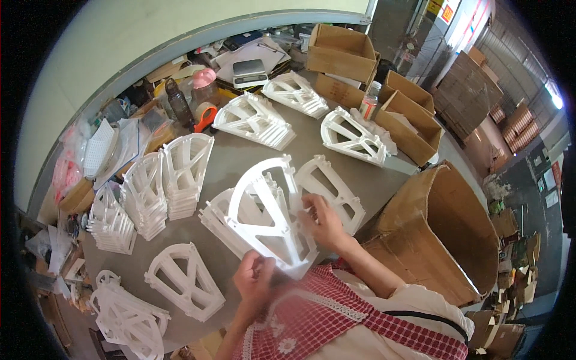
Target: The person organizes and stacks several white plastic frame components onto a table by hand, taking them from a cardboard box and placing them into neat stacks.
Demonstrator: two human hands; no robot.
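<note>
A white plastic fan-shaped frame [264, 223] with cut-out openings is held tilted above the table in front of me. My left hand [254, 277] is closed on its lower left edge near the narrow end. At its right side, my right hand [324, 223] has its fingers curled against the edge, slightly blurred. Behind and below the held piece lies a stack of like frames [217, 215], partly covered by it. Just past my right hand, another white frame [339, 191] rests flat on the table.
Stacks of white frames stand on the grey table [240, 171] to the left, near left and back. Behind them are orange-handled scissors [206, 117], a dark bottle [179, 103] and a scale [249, 73]. A large open carton [402, 219] stands at the right, with smaller boxes [341, 53] behind.
</note>
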